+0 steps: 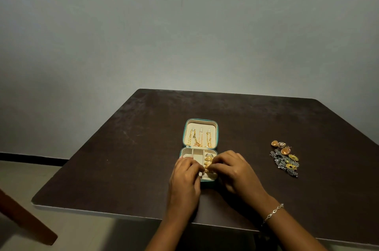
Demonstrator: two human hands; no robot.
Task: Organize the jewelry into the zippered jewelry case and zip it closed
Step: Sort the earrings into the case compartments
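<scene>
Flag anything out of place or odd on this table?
Nothing looks damaged or spilled. The one thing out of place is a loose heap of earrings on the table, to the right of the open jewelry case and outside it. The chains hang straight in its lid.

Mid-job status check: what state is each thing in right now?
Jewelry case: unzipped, open flat on table.
Chains: hung in lid.
Rings: seated in the base's right slot.
Earrings: loose on table, outside case.
Right hand: pinching a ring.
Left hand: fingers curled at base, grip unclear.
</scene>
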